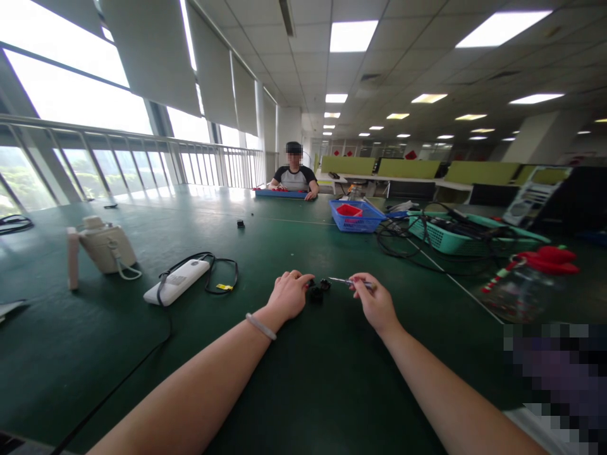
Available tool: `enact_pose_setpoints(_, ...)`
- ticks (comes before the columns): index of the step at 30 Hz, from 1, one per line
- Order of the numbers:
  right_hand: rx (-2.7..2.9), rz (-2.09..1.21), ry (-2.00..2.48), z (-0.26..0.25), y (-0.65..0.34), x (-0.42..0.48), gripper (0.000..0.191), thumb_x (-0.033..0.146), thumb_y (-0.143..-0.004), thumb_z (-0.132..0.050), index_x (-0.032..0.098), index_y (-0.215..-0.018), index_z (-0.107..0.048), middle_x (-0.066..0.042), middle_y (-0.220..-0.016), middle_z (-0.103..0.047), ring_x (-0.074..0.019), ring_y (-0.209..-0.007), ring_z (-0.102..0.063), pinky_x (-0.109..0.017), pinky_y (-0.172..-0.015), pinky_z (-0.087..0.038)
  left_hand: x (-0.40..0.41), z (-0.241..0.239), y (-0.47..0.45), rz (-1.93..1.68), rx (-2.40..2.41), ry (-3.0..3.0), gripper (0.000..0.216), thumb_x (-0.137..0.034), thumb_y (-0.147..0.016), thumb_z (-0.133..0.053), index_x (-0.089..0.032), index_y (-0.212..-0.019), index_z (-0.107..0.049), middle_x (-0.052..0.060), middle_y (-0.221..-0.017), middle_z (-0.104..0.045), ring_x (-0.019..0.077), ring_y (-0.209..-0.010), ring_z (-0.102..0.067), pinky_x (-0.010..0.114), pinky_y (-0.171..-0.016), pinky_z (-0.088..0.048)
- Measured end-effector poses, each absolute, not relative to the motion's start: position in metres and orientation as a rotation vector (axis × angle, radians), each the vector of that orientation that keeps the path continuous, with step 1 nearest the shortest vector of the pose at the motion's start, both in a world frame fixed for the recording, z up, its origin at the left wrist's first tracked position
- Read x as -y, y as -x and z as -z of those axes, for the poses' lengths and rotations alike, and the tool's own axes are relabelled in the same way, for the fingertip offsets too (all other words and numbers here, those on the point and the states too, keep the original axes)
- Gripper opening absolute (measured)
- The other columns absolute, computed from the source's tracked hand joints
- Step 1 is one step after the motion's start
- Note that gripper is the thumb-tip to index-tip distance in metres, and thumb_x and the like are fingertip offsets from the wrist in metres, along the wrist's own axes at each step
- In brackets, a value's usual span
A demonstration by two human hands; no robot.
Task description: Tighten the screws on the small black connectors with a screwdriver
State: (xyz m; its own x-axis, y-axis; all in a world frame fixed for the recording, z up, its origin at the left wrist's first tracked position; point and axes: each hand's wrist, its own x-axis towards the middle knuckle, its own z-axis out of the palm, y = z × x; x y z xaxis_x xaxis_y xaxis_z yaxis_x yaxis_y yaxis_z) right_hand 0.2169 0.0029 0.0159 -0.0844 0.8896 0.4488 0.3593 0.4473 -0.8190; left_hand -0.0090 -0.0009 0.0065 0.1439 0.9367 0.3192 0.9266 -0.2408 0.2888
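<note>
in the head view, your right hand [377, 303], just right of centre, pinches a slim metal tool [340, 280], its tip pointing left at the small black parts [316, 294] near the middle of the frame. your left hand [289, 294] rests just left of them, fingers bent; i cannot tell whether it pinches one. the tip could slip and jab your left fingers, lying so near its line, or a knock could scatter the parts. print on the white device [187, 277] and yellow tag [224, 287], left of centre, is unreadable.
</note>
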Motion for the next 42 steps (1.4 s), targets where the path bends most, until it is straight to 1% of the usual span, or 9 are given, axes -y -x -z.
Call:
enact_pose_setpoints(6, 1.727, -0.656, 1.136, -0.015, -0.215, -0.002, 0.027, 0.042, -0.090, -0.049, 0.020, -0.089, -0.065, -0.003, -0.075, -0.064, -0.0188, -0.068, -0.059, -0.030, -0.062, -0.045, 0.001, -0.005, 0.012, -0.605, -1.956, -2.367, 0.037, -0.031, -0.094, -0.038, -0.031, -0.120, -0.065, 0.008, -0.114, -0.063, 0.0282, -0.109, -0.053, 0.046, -0.095, -0.040)
enact_pose_setpoints(12, 1.703, -0.633, 1.089, -0.017, -0.216, 0.000, 0.027, 0.041, -0.090, -0.049, 0.020, -0.085, -0.065, -0.003, -0.074, -0.064, -0.0196, -0.071, -0.060, -0.031, -0.066, -0.047, 0.002, -0.009, 0.008, -0.627, -1.929, -2.361, 0.035, -0.025, -0.092, -0.037, -0.022, -0.102, -0.070, 0.008, -0.109, -0.067, 0.0250, -0.107, -0.056, 0.040, -0.097, -0.043)
enact_pose_setpoints(15, 1.700, -0.622, 1.080, -0.018, -0.216, 0.000, 0.026, 0.041, -0.090, -0.050, 0.020, -0.088, -0.065, -0.004, -0.078, -0.066, -0.0203, -0.073, -0.061, -0.032, -0.068, -0.047, 0.004, -0.009, 0.007, -0.680, -1.838, -2.365, 0.034, -0.031, -0.094, -0.038, -0.022, -0.116, -0.063, 0.007, -0.119, -0.064, 0.0240, -0.115, -0.054, 0.039, -0.102, -0.041)
enact_pose_setpoints(19, 1.742, -0.640, 1.072, -0.017, -0.214, -0.001, 0.024, 0.039, -0.089, -0.051, 0.020, -0.088, -0.066, -0.003, -0.080, -0.067, -0.0207, -0.076, -0.063, -0.032, -0.071, -0.047, 0.008, -0.008, 0.004, -0.683, -1.598, -2.405, 0.053, -0.049, -0.094, -0.041, -0.023, -0.140, -0.043, 0.007, -0.140, -0.051, 0.0231, -0.132, -0.043, 0.038, -0.111, -0.033)
enact_pose_setpoints(21, 1.748, -0.646, 1.049, -0.016, -0.214, -0.001, 0.024, 0.039, -0.089, -0.051, 0.020, -0.086, -0.066, -0.003, -0.078, -0.067, -0.0206, -0.075, -0.062, -0.032, -0.071, -0.047, 0.009, -0.008, 0.002, -0.644, -1.528, -2.442, 0.060, -0.052, -0.092, -0.045, -0.023, -0.144, -0.038, 0.008, -0.144, -0.048, 0.0242, -0.134, -0.040, 0.040, -0.112, -0.031)
enact_pose_setpoints(25, 1.670, -0.632, 1.013, -0.016, -0.216, 0.001, 0.025, 0.039, -0.089, -0.050, 0.020, -0.079, -0.064, -0.003, -0.072, -0.063, -0.0200, -0.071, -0.060, -0.032, -0.068, -0.047, 0.010, -0.009, -0.005, -0.609, -1.504, -2.503, 0.062, -0.055, -0.089, -0.047, -0.024, -0.143, -0.039, 0.009, -0.139, -0.053, 0.0283, -0.129, -0.045, 0.046, -0.108, -0.035)
enact_pose_setpoints(32, 1.339, -0.657, 0.947, -0.008, -0.225, -0.013, 0.022, 0.037, -0.086, -0.053, 0.019, -0.080, -0.063, -0.002, -0.066, -0.059, -0.0166, -0.059, -0.054, -0.030, -0.057, -0.045, 0.016, -0.012, -0.012, -0.624, -1.483, -2.524, 0.059, -0.045, -0.086, -0.055, -0.026, -0.141, -0.042, 0.009, -0.129, -0.060, 0.0297, -0.123, -0.048, 0.047, -0.102, -0.041)
enact_pose_setpoints(37, 1.287, -0.712, 1.001, -0.005, -0.235, -0.019, 0.020, 0.035, -0.085, -0.053, 0.018, -0.079, -0.063, -0.001, -0.065, -0.059, -0.0155, -0.058, -0.054, -0.029, -0.056, -0.045, 0.035, -0.015, -0.019, -0.578, -1.464, -2.498, 0.042, -0.042, -0.087, -0.056, -0.029, -0.126, -0.056, 0.006, -0.127, -0.060, 0.0288, -0.121, -0.049, 0.048, -0.102, -0.040)
enact_pose_setpoints(42, 1.296, -0.720, 1.003, -0.006, -0.235, -0.016, 0.020, 0.034, -0.085, -0.053, 0.019, -0.076, -0.063, -0.001, -0.064, -0.058, -0.0149, -0.057, -0.053, -0.028, -0.056, -0.045, 0.073, -0.020, -0.019, -0.565, -1.475, -2.427, 0.030, -0.034, -0.087, -0.057, -0.028, -0.117, -0.061, 0.004, -0.122, -0.062, 0.0270, -0.120, -0.048, 0.048, -0.102, -0.039)
